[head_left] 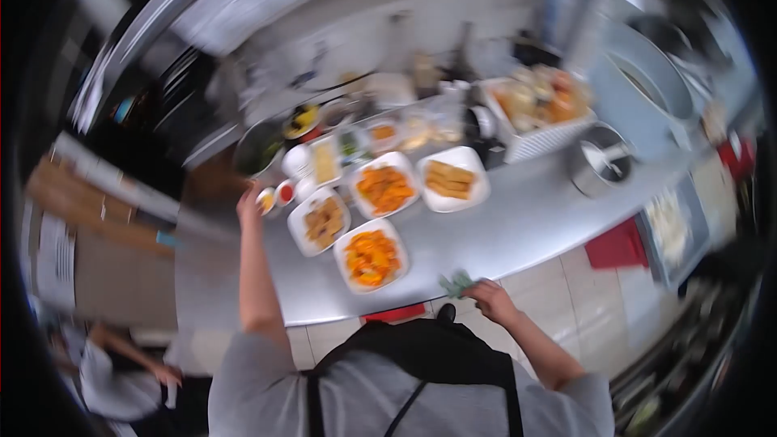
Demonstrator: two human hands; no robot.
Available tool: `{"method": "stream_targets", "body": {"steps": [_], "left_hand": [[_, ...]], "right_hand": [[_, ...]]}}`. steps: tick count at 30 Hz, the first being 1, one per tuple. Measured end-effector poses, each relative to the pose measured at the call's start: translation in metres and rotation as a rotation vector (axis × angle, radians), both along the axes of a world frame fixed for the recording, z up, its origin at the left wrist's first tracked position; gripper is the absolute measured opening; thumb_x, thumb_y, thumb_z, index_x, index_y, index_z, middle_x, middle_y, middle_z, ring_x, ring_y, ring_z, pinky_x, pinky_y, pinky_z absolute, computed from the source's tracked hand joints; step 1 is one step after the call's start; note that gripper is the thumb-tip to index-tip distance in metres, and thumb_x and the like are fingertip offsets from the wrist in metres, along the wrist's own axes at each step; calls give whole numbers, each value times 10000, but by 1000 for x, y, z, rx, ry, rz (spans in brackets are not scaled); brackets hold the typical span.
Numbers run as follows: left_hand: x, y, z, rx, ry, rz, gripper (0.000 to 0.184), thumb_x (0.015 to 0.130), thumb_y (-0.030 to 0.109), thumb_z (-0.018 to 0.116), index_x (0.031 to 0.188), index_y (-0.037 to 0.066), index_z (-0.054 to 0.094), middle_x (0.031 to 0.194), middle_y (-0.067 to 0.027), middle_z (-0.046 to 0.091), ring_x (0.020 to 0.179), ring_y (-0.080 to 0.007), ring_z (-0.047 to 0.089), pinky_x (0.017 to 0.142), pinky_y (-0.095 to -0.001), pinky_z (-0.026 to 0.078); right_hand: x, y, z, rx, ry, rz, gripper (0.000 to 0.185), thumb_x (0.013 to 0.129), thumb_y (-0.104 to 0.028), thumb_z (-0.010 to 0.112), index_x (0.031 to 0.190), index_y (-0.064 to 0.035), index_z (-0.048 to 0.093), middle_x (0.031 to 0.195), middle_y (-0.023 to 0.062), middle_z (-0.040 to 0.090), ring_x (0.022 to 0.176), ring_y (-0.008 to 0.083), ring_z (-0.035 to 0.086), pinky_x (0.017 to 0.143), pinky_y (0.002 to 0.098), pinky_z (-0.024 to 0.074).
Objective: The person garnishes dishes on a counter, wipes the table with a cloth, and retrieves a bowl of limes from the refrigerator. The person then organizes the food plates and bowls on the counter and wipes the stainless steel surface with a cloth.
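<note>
Head view: pinched a green cloth (pixel 457 284) in the right hand (pixel 490 299) by the steel counter (pixel 510 235), with the left hand (pixel 248 197) beside a small white cup (pixel 266 201), too blurry to tell if gripping, and probably needed gentleness against spills.

Steel counter (pixel 502 235) supports four white food dishes (pixel 479 176); a small red-filled cup (pixel 285 193) stands beside the leftmost, a metal pot (pixel 586 176) well right.
</note>
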State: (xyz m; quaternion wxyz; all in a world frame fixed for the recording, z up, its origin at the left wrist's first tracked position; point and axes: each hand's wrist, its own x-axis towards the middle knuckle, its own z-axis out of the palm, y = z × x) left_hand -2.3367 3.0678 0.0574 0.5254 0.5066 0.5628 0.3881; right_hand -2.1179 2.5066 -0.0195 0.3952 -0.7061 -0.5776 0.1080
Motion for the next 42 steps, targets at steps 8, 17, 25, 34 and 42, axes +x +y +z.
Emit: {"method": "stream_targets", "body": {"steps": [8,17,25,34,42], "left_hand": [[17,85,3,-223,-76,261,468,672,324,678,1005,48,500,1028,-129,485,773,-247,536,677,-380,447],[14,139,-31,-415,-282,-32,294,743,-10,323,1028,-66,373,941,-258,472,749,-395,565,527,-385,552],[-95,76,64,72,-190,-65,421,738,-19,369,1157,21,375,949,-149,543,730,-238,595,547,-357,542],[-157,-49,85,-3,-80,-298,414,733,-18,398,1146,-2,410,944,-101,544,753,-173,565,586,-284,484],[-38,-157,77,-115,-338,-742,359,762,16,462,1118,-23,444,1041,-63,515,934,-147,483,834,-266,359]], "right_hand": [[121,15,52,32,115,-721,298,853,-218,448,1075,-28,500,1067,153,510,982,305,481,823,386,384],[104,36,-27,-604,-380,-834,758,714,-522,545,1310,-149,261,1361,203,151,1217,460,128,933,573,199],[102,45,-8,-883,-357,-864,760,707,-526,548,1327,-252,203,1381,143,145,1247,401,124,890,649,166],[-11,138,112,162,-259,-661,495,745,-97,599,1199,-35,412,1196,160,441,1143,292,377,940,358,292],[-106,123,199,158,299,-502,535,747,-152,608,1226,-62,389,1162,88,471,726,120,577,598,232,465]]}}
